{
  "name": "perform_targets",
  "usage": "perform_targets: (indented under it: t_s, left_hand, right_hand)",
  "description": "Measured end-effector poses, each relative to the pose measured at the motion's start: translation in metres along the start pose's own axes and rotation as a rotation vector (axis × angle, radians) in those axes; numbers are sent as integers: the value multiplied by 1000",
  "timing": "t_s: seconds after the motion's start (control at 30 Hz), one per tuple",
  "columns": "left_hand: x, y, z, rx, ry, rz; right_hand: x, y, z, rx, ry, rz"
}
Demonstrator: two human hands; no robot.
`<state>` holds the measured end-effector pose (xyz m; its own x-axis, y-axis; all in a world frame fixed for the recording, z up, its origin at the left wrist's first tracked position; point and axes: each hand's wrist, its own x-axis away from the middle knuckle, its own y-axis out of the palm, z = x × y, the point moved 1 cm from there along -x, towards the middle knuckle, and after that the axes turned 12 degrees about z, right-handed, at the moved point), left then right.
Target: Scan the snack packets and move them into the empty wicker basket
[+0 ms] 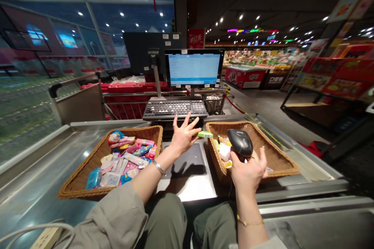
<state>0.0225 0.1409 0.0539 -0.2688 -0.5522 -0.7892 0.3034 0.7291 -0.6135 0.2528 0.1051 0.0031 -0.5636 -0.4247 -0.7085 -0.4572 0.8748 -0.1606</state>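
My left hand (pixel 184 138) pinches a small green packet (pixel 205 134) with a barcode on it by the thumb side. Its other fingers spread out at the front edge of the black keyboard (pixel 175 109); whether they touch the keys I cannot tell. A black barcode scanner (pixel 240 142) is gripped in my right hand (pixel 248 171), its head over the right wicker basket (pixel 280 161). A few small packs (pixel 224 151) lie in that basket. The left wicker basket (pixel 78 177) holds many small colourful packaged items (pixel 125 163).
Behind the keyboard stands a lit monitor (pixel 194 69). Metal counter surfaces (pixel 37 163) run along both sides. A shopping cart (pixel 125 105) stands beyond the counter. A power strip (pixel 46 237) with a cable lies at the lower left.
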Motion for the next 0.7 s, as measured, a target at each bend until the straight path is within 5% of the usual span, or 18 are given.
perform_targets:
  t_s: [0.33, 0.57, 0.7]
  left_hand:
    - [-16, 29, 34, 49, 64, -30]
    - [-17, 48, 61, 21, 94, -225]
    - [-15, 49, 60, -9, 90, -229]
  right_hand:
    - [-16, -9, 18, 22, 123, 163]
    - [-24, -15, 26, 83, 212, 194]
    - [-27, -17, 26, 98, 244, 202]
